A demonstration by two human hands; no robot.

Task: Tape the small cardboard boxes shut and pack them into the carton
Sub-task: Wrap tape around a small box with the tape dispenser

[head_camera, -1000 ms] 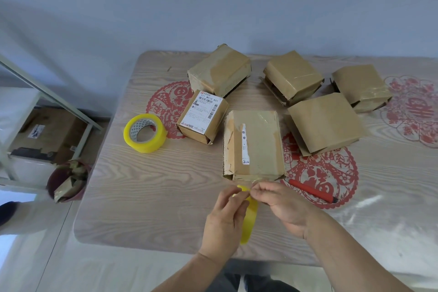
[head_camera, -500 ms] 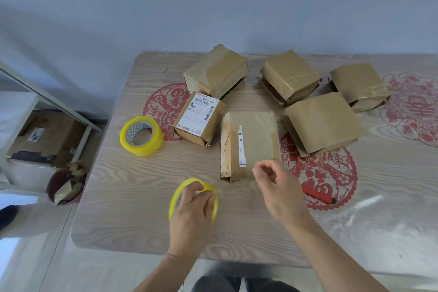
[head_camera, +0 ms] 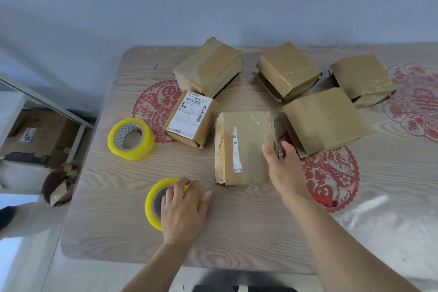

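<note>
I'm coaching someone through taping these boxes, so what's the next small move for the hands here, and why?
Probably let go of the tape roll and lift the middle box. The left hand holds the roll down at the table, while the right hand grips that box's right edge, and clear tape already shines across its top. No carton shows on the table.

Both forearms bare to frame edge, no sleeves, no watch/rings seen. Left hand & right hand: bare, no gloves, nails short.
</note>
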